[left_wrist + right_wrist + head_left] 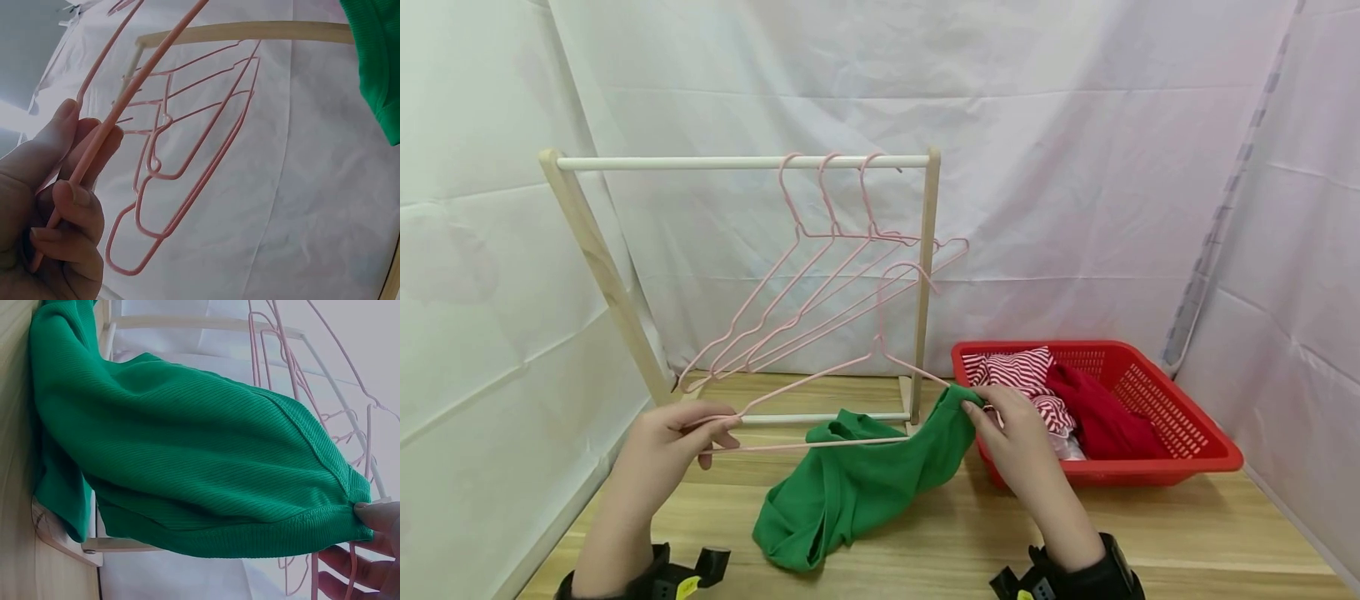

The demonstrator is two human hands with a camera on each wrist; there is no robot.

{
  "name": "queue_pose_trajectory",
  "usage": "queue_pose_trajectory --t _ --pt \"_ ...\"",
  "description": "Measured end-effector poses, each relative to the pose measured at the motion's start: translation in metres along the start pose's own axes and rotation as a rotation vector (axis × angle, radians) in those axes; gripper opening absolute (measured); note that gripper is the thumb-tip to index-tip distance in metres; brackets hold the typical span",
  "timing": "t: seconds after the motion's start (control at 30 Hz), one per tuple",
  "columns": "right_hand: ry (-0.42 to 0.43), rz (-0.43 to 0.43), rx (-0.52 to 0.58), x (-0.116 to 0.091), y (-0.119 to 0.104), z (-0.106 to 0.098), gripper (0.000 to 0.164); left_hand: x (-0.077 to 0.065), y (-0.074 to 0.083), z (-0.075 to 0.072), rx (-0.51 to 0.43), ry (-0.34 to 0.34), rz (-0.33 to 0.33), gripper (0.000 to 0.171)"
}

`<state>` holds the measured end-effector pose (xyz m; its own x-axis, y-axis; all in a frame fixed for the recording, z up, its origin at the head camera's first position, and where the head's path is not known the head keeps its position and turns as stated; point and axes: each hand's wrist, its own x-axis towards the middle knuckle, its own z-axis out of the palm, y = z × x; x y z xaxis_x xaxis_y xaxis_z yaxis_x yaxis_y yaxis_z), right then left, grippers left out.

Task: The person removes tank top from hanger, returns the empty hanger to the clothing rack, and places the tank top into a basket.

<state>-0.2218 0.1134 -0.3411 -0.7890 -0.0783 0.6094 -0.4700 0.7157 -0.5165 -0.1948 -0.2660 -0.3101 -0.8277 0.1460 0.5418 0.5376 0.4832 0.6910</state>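
Note:
A pink hanger [880,335] is held up over the table, its hook pointing upward. My left hand [672,446] grips its left end, with fingers curled round the wire in the left wrist view. On the hanger's right end sits the edge of a green ribbed garment [865,487], whose lower part droops onto the table. My right hand [1021,429] pinches the garment's ribbed band [294,534] together with the hanger's end. The cloth hides part of the hanger's right side.
Behind stands a wooden rack with a white rail [685,163], where three pink hangers [758,292] hang near the right post [927,250]. To the right, a red basket [1150,472] holds a red-and-white striped cloth [1018,372] and a dark red cloth [1101,412]. White curtains surround the table.

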Motion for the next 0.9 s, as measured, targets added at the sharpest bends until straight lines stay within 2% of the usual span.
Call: queue_pose_trajectory --t 0.13,0.43,0.67,0.9 --pt "0.012 -0.007 -0.013 0.001 0.001 0.0 0.019 -0.001 -0.002 -0.006 0.02 0.004 -0.031 0.01" --pt "0.007 -0.012 -0.02 0.002 0.004 0.001 0.02 -0.006 -0.001 -0.015 -0.009 0.048 -0.015 0.011" --pt "-0.003 0.027 -0.025 0.003 0.007 0.002 0.02 -0.009 -0.002 -0.021 -0.011 0.084 -0.013 0.011" --pt "-0.008 0.083 -0.036 0.003 0.009 0.001 0.022 -0.01 -0.005 -0.028 -0.029 0.102 -0.04 0.009"
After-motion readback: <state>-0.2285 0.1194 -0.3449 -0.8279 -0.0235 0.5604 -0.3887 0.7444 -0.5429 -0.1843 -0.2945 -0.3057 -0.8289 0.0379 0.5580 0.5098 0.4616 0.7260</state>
